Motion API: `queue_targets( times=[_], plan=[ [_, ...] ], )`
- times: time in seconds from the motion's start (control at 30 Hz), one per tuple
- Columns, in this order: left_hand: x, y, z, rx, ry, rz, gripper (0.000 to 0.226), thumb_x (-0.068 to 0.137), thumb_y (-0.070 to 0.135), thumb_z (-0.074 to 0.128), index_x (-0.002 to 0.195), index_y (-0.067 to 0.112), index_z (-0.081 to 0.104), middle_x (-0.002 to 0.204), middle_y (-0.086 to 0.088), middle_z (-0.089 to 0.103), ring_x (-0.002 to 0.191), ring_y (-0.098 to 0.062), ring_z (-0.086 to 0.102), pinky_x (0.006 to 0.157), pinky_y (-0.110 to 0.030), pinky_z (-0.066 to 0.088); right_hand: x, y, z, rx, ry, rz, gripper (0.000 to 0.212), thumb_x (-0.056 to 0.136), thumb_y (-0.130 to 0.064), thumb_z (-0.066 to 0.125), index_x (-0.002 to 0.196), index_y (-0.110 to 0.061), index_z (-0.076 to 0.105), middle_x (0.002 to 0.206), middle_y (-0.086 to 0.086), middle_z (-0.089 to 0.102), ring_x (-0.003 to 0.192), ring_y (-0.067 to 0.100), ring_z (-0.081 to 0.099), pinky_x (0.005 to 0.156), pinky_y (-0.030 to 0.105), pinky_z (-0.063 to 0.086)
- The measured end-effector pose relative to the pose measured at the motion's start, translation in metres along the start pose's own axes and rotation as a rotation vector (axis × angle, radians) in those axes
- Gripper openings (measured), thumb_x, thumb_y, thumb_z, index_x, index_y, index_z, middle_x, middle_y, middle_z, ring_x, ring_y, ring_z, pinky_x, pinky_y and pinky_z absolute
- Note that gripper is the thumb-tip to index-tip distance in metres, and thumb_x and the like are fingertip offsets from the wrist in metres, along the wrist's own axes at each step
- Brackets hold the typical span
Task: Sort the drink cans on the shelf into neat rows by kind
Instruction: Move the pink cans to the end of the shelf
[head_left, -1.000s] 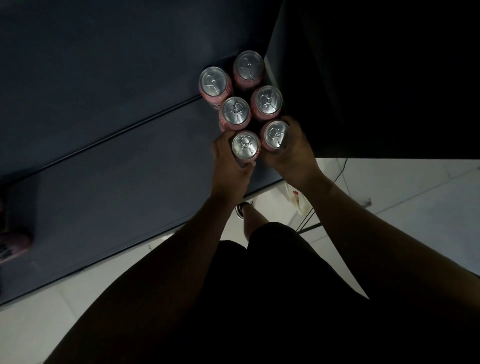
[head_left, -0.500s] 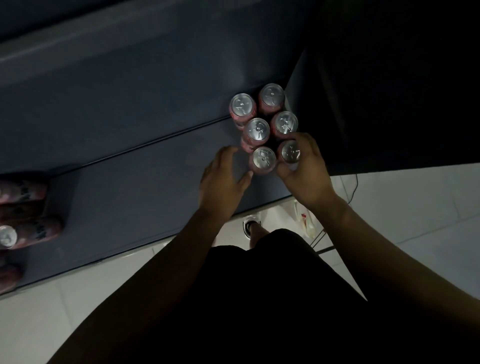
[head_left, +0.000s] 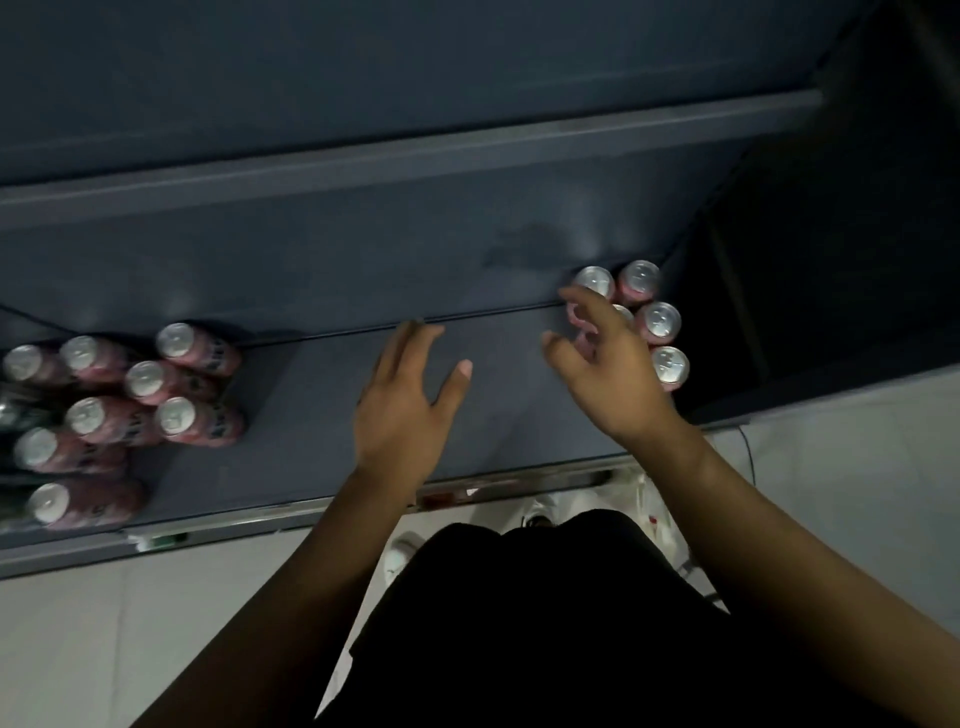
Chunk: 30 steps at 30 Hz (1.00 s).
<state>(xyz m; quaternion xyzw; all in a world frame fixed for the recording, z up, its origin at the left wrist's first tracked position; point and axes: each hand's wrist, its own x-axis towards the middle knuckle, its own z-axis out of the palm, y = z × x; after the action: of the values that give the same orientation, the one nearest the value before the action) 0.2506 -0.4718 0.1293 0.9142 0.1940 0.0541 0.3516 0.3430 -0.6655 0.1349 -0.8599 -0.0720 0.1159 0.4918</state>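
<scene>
Dim blue-grey shelf (head_left: 311, 426) over pale floor tiles (head_left: 857, 493) — two bare hands above it, neither holding a can.

Left hand (head_left: 402, 410) hangs over the bare middle of the shelf, fingers straight and spread, thumb out to the side, gripping nothing. Right hand (head_left: 615, 379) is just in front of the right-hand cans (head_left: 660, 318), its fingers loosely curled and apart, holding nothing; whether a fingertip brushes a can top cannot be told. Those pink cans stand upright in a tight block at the shelf's right end, against the dark side wall, silver tops up, some hidden by the hand. Well apart, at the left end, a looser cluster of pink cans (head_left: 143, 379) stands bunched — a ragged clump, not rows.
</scene>
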Motion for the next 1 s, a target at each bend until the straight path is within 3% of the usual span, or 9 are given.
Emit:
queue_targets(
  times=[0.1, 0.33, 0.4, 0.47, 0.6, 0.73, 0.83, 0.93, 1.0],
  plan=[
    [-0.019, -0.032, -0.043, -0.107, 0.067, -0.019, 0.045, 0.1, 0.047, 0.059, 0.141, 0.03, 0.052, 0.154, 0.011, 0.044, 0.139, -0.011, 0.043, 0.103, -0.029, 0.038, -0.018, -0.027, 0.04, 0.0, -0.008, -0.024, 0.054, 0.086, -0.046, 0.063, 0.136, -0.024, 0.058, 0.135, -0.005, 0.061, 0.125, 0.012, 0.056, 0.107, 0.039, 0.048],
    [-0.079, -0.117, -0.127, -0.187, 0.231, -0.119, 0.046, 0.099, 0.045, 0.06, 0.14, 0.025, 0.054, 0.149, 0.008, 0.051, 0.135, -0.009, 0.046, 0.103, -0.025, 0.036, -0.074, -0.087, 0.135, 0.047, -0.118, -0.042, 0.034, 0.099, -0.029, 0.065, 0.133, -0.028, 0.059, 0.129, -0.011, 0.057, 0.124, 0.008, 0.055, 0.102, 0.035, 0.048],
    [-0.098, -0.138, -0.143, -0.196, 0.277, -0.168, 0.046, 0.1, 0.046, 0.06, 0.14, 0.026, 0.053, 0.147, 0.009, 0.053, 0.132, -0.009, 0.049, 0.103, -0.029, 0.04, -0.087, -0.097, 0.157, 0.06, -0.157, -0.045, 0.03, 0.099, -0.029, 0.066, 0.128, -0.033, 0.059, 0.129, -0.011, 0.058, 0.127, 0.008, 0.055, 0.104, 0.038, 0.049],
    [-0.115, -0.153, -0.156, -0.219, 0.313, -0.207, 0.045, 0.1, 0.044, 0.06, 0.141, 0.025, 0.053, 0.142, 0.015, 0.053, 0.126, 0.001, 0.046, 0.101, -0.027, 0.039, -0.098, -0.105, 0.176, 0.08, -0.187, -0.039, 0.028, 0.098, -0.031, 0.067, 0.121, -0.042, 0.057, 0.128, -0.007, 0.061, 0.127, 0.011, 0.057, 0.103, 0.039, 0.05],
    [-0.141, -0.173, -0.175, -0.273, 0.393, -0.297, 0.042, 0.101, 0.047, 0.055, 0.138, 0.028, 0.054, 0.139, 0.015, 0.053, 0.125, 0.0, 0.045, 0.1, -0.027, 0.039, -0.104, -0.116, 0.202, 0.107, -0.258, -0.043, 0.026, 0.099, -0.028, 0.065, 0.119, -0.041, 0.058, 0.128, -0.01, 0.063, 0.125, 0.007, 0.057, 0.093, 0.02, 0.045],
    [-0.154, -0.184, -0.183, -0.288, 0.469, -0.381, 0.048, 0.098, 0.058, 0.05, 0.14, 0.034, 0.051, 0.143, 0.01, 0.054, 0.13, -0.01, 0.05, 0.101, -0.036, 0.047, -0.097, -0.12, 0.215, 0.171, -0.334, -0.048, 0.025, 0.1, -0.026, 0.064, 0.121, -0.037, 0.059, 0.129, -0.011, 0.062, 0.127, 0.009, 0.057, 0.095, 0.024, 0.046],
    [-0.157, -0.185, -0.184, -0.268, 0.505, -0.414, 0.046, 0.098, 0.059, 0.05, 0.138, 0.036, 0.052, 0.141, 0.009, 0.056, 0.127, -0.009, 0.053, 0.103, -0.042, 0.05, -0.087, -0.122, 0.224, 0.186, -0.396, -0.054, 0.024, 0.098, -0.029, 0.064, 0.114, -0.046, 0.059, 0.132, -0.012, 0.061, 0.128, 0.006, 0.056, 0.099, 0.025, 0.046],
    [-0.158, -0.181, -0.185, -0.266, 0.521, -0.452, 0.045, 0.098, 0.058, 0.049, 0.137, 0.035, 0.053, 0.137, 0.009, 0.059, 0.103, 0.007, 0.058, 0.091, -0.034, 0.055, -0.079, -0.125, 0.23, 0.202, -0.423, -0.058, 0.022, 0.094, -0.035, 0.064, 0.104, -0.054, 0.06, 0.131, -0.012, 0.063, 0.128, 0.005, 0.055, 0.101, 0.028, 0.046],
    [-0.157, -0.182, -0.185, -0.269, 0.518, -0.474, 0.046, 0.099, 0.059, 0.048, 0.139, 0.036, 0.052, 0.137, 0.008, 0.059, 0.11, 0.002, 0.058, 0.09, -0.03, 0.053, -0.075, -0.127, 0.232, 0.192, -0.451, -0.04, 0.022, 0.095, -0.035, 0.064, 0.105, -0.054, 0.059, 0.132, -0.009, 0.063, 0.128, 0.004, 0.055, 0.099, 0.027, 0.046]
  ],
)
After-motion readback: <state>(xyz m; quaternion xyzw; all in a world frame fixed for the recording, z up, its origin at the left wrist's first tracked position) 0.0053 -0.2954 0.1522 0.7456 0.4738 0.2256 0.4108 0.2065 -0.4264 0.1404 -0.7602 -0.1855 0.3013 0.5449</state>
